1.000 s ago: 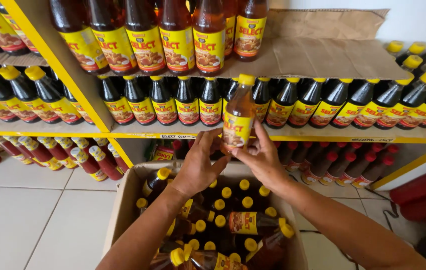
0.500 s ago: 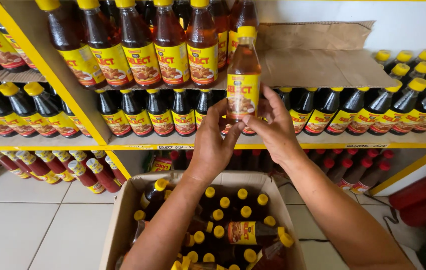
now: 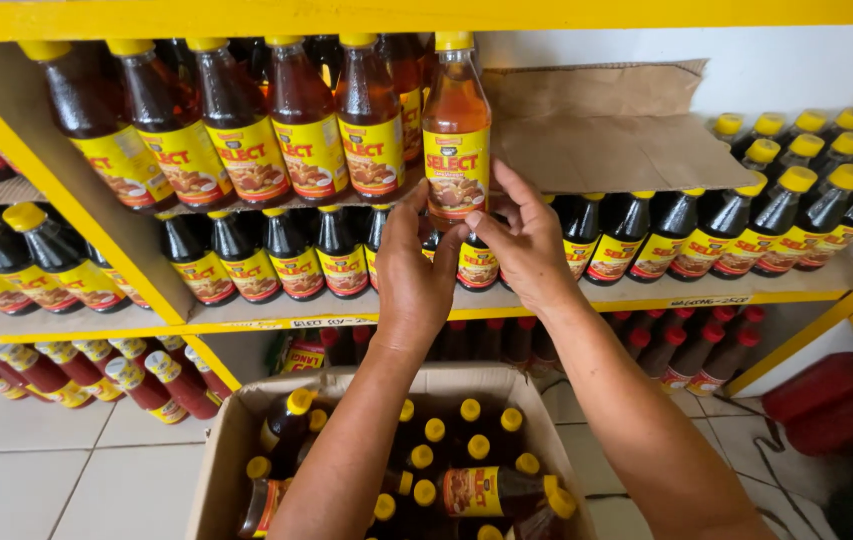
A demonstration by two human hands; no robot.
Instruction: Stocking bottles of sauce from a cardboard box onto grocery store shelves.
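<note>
Both hands hold one amber bottle (image 3: 456, 140) upright at the upper shelf's (image 3: 586, 150) front edge, at the right end of the row of like bottles (image 3: 246, 130); the left hand (image 3: 421, 270) grips its base from the left, the right hand (image 3: 526, 240) pinches its lower side; if the base lands half off the cardboard liner it may tip forward; it would likely fall into the open carton (image 3: 236, 440) below, or knock its neighbour over.

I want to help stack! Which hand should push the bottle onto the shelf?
Probably the right hand: it wraps the amber bottle at its base beside the bare cardboard liner. The left hand only steadies it.
</note>
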